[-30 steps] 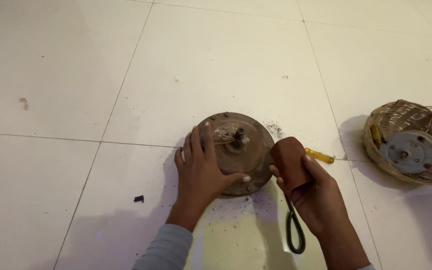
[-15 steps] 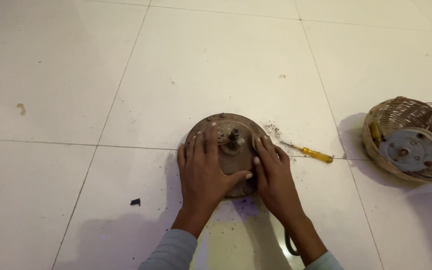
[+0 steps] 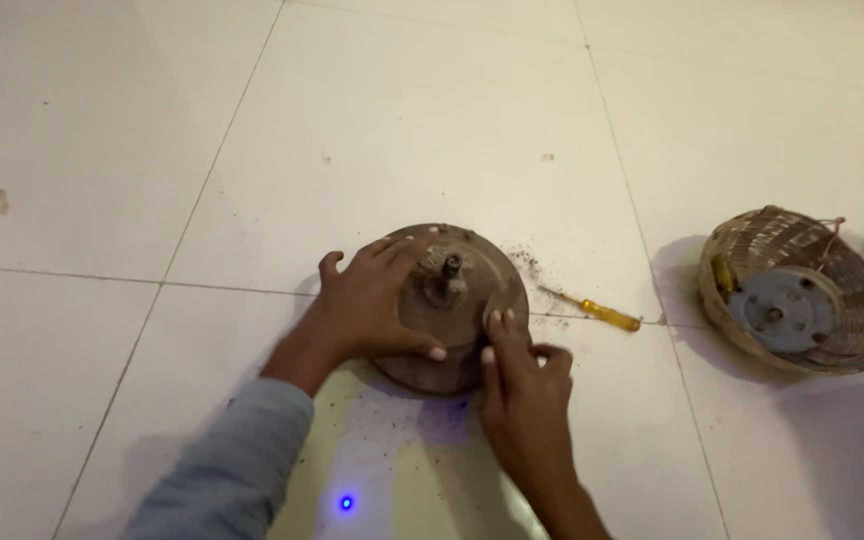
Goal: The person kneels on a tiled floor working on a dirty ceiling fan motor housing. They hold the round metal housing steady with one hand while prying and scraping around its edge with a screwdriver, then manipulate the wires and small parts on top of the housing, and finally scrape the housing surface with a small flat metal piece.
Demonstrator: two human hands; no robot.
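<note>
1. Left hand spread flat, palm down, over the left half of a round, rusty brown metal disc lying on the white tiled floor; fingers splayed wide, not curled round anything, thumb tip resting at the disc's near edge.
2. Right hand set at the disc's near right rim, two fingertips pressed onto the top face, remaining fingers folded loosely beside the edge; touching, not gripping, nothing enclosed.
3. Short shaft stub upright at the disc's centre, just beside the left hand's fingertips, whether touched or not cannot be told.
4. Dark grit scattered on the tile around the disc.
5. Yellow-handled screwdriver flat on the floor just right of the disc, apart from both hands.
6. Woven basket well apart at right, holding a grey round metal plate.
7. Grey sleeve on the left forearm.
</note>
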